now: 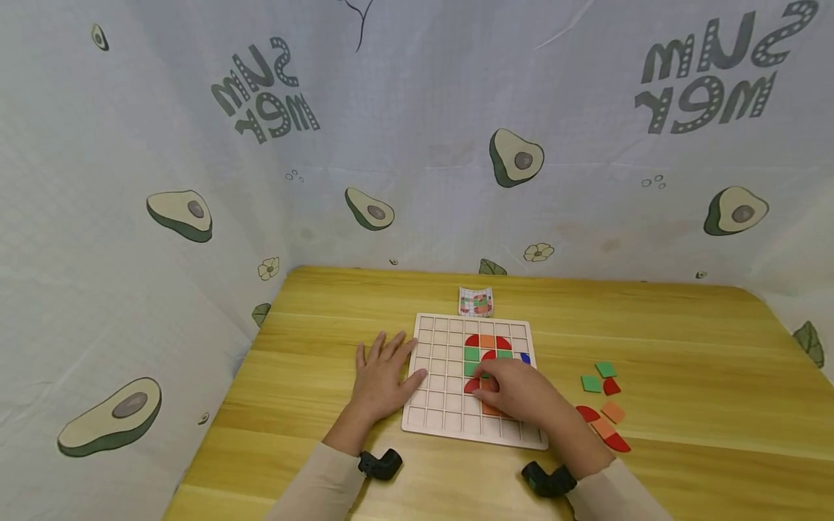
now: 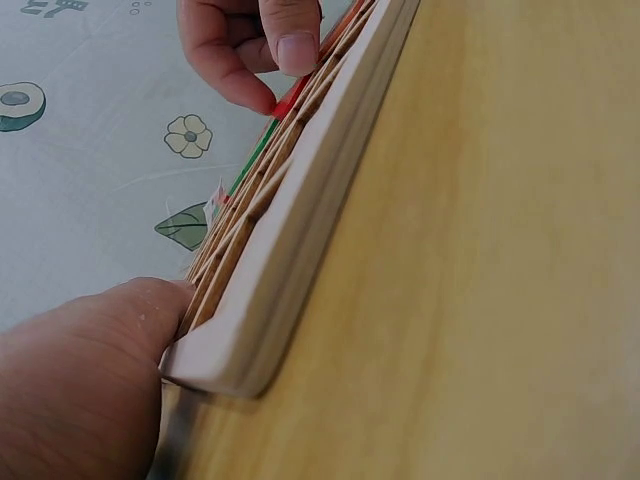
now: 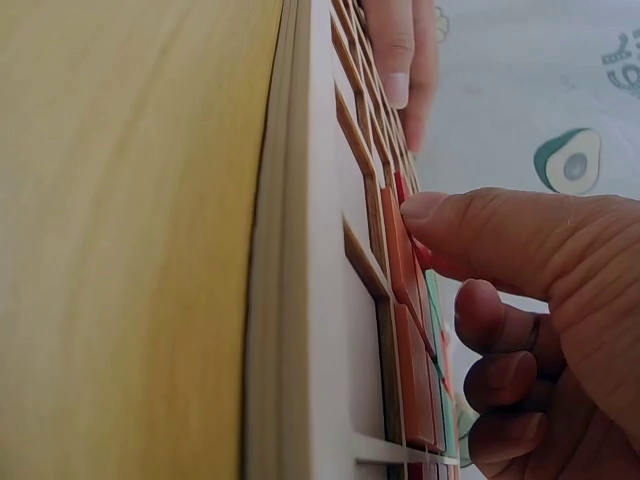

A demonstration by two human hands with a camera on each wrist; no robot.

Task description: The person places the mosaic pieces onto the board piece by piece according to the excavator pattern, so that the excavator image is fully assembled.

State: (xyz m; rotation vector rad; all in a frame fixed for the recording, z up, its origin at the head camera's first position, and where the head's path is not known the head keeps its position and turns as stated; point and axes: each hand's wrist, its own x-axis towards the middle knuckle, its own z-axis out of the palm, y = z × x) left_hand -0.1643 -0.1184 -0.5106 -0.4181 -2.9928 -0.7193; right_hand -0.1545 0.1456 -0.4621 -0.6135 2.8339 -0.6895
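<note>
A pale wooden grid board point(image 1: 430, 405) lies flat on the table. Seated in its cells are red, green and orange tiles and one blue piece point(image 1: 525, 358). My left hand point(image 1: 381, 380) rests at the board's left edge with fingers spread, its thumb over the border. Over the board's filled part, my right hand point(image 1: 521, 391) pinches a red rounded tile point(image 1: 472, 386) between thumb and index finger, low at its cell. The right wrist view shows the thumb point(image 3: 480, 225) against this tile, beside orange tiles point(image 3: 415, 380), with the other fingers curled below.
A small pattern card point(image 1: 476, 302) stands behind the board's far edge. To the right lie loose tiles: green squares point(image 1: 591, 383), orange squares point(image 1: 612, 412) and red rounded pieces point(image 1: 588, 413). A printed curtain point(image 1: 430, 166) hangs behind the table.
</note>
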